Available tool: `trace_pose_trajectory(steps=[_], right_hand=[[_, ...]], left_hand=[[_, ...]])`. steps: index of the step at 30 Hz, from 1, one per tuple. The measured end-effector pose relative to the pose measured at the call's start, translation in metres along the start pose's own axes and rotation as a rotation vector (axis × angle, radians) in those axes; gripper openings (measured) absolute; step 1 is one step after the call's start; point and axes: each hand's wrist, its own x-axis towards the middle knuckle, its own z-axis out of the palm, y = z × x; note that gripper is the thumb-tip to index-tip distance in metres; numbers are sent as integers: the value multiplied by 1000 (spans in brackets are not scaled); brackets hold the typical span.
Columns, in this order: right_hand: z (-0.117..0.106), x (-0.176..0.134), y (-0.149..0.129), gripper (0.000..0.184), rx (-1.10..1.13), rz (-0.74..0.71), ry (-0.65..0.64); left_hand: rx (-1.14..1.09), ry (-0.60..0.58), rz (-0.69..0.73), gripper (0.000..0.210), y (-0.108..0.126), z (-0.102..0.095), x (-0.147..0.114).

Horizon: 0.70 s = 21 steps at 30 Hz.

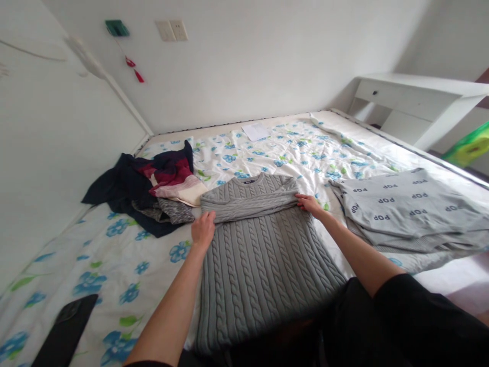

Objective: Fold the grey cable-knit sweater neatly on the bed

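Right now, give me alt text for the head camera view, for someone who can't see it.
Two bare hands, left hand and right hand, press on a grey cable-knit sweater with its sleeves folded across the chest, lying flat on a flowered bedsheet. A pile of dark clothes lies left, a grey printed top right.

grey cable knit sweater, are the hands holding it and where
Both hands rest on the grey sweater: left hand at its left edge, right hand on the folded-over sleeve's right end.

Both bare forearms extend forward, converging slightly. Left hand [203, 229]: palm down, fingers curled, wrist straight. Right hand [309, 204]: palm down, fingers flat and pointing inward toward the left hand, wrist bent.
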Motion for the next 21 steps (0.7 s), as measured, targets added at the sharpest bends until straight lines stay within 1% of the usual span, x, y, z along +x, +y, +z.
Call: trace_pose_trajectory(steps=[2,5,7,8,10,12,13,15,17,19,21], right_hand=[[1,-2,-1,48,8,26,-12],[0,-2,-2,51,26,40,-10],[-3,0,-4,52,42,6,14],[-6,1,-5,53,49,-12,25],[-10,3,-6,53,28,-33,46],[-14,3,-4,50,-95,-69,59],[-15,1,-2,50,-195,-111,59],[-15,-2,2,55,-417,-233,45],[-14,-7,6,61,-585,-333,26],[-12,-10,8,60,-683,-369,36],[-9,-13,7,54,-732,-378,69]], left_hand=[[-12,-12,-17,31,2,5,-3],[-84,36,-36,16,-3,9,3],[-135,78,-7,12,-13,8,13],[-160,80,18,12,-19,7,17],[-221,33,76,14,-29,5,23],[-263,-34,118,17,-34,6,20],[-263,-49,129,23,-34,7,16],[-216,-38,141,36,-31,10,6],[-162,-29,159,36,-26,10,-4],[-161,-46,151,38,-21,9,-10],[-184,-71,95,48,-18,6,-10]])
